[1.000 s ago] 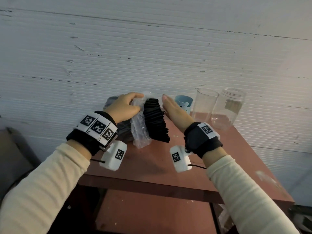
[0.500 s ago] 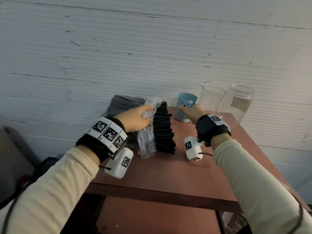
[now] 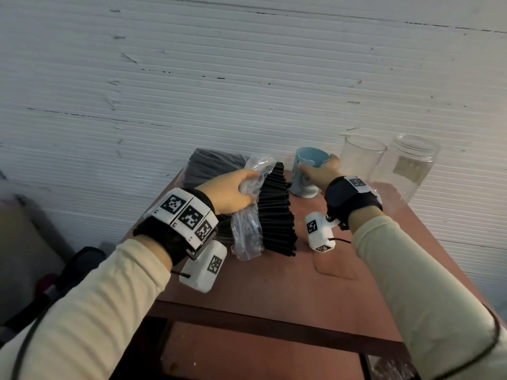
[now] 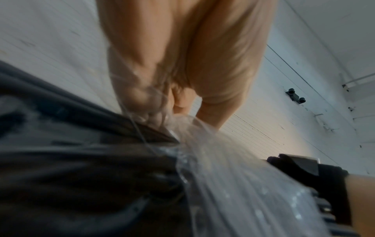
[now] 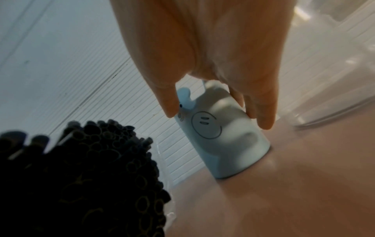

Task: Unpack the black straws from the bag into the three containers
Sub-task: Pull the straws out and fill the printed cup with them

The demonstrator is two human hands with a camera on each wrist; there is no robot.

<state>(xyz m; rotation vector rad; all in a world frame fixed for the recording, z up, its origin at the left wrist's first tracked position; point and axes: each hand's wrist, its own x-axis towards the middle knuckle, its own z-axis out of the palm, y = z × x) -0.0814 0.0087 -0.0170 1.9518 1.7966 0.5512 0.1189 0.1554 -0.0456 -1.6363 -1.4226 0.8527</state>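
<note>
A bundle of black straws [image 3: 277,212] sticks out of a clear plastic bag [image 3: 247,229] on the reddish table [image 3: 288,283]; their open ends [image 5: 91,168] fill the lower left of the right wrist view. My left hand [image 3: 233,192] grips the bunched plastic of the bag [image 4: 223,168] near its mouth. My right hand [image 3: 318,171] wraps around the light blue cup [image 3: 307,171] with a bear face, thumb on its left side and fingers on its right [image 5: 215,128]. The cup stands on the table. A clear glass [image 3: 359,160] and a clear jar [image 3: 406,165] stand to its right.
A second dark pack of straws [image 3: 211,165] lies behind the bag at the table's back left. A white ribbed wall [image 3: 247,78] rises directly behind the table. A lower shelf [image 3: 260,352] shows under the near edge.
My right hand left the straw bundle, moved right and back, and now closes around the blue cup. My left hand kept its grip on the bag.
</note>
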